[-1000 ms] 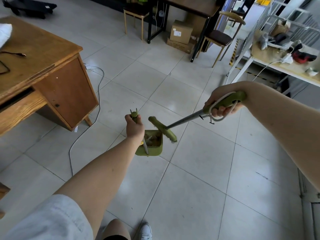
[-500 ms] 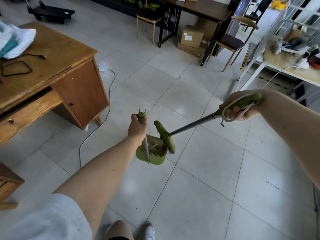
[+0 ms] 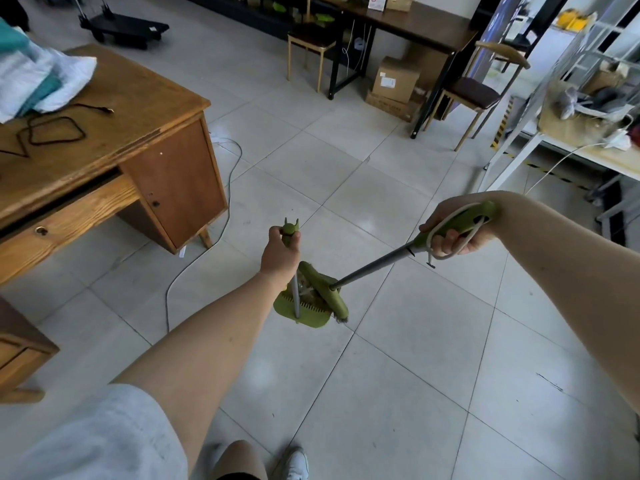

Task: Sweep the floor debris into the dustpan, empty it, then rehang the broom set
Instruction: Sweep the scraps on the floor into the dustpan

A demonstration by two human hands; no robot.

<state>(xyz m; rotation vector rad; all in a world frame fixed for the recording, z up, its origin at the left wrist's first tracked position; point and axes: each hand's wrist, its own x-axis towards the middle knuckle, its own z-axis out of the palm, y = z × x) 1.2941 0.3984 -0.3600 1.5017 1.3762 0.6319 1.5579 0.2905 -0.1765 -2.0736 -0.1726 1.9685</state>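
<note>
Left arm reaches forward and down from the lower left, forearm bare, pale sleeve at the shoulder. Left hand (image 3: 280, 253) is clenched round the top of the dustpan's upright handle (image 3: 295, 292), knuckles up; the green forked cap of the handle sticks out above the fist.

Right arm comes in from the right edge, wrist bent inward. Right hand (image 3: 453, 230) is wrapped round the green grip of the broom (image 3: 377, 265), fingers curled under it, a pale hanging loop trailing over them. The grey broom shaft slants down and left from that hand.

Dustpan (image 3: 304, 315): green, low to the tiled floor (image 3: 398, 393), comb teeth visible on its near lip; whether it touches the tile cannot be told. Brownish debris (image 3: 308, 294) lies inside. The green broom head (image 3: 327, 294) rests across the pan's right side, dark bristles poking past the near right corner.

Wooden desk (image 3: 114, 133) to the left with a black cable and cloth on top; a grey cord runs over the floor beside it. White shoe at the bottom edge.

Against half a second earlier: both grips unchanged. The broom head sat at the pan's right rim then; it now lies further over the pan. More of the room's far side shows at the top, and the hands sit lower in view
</note>
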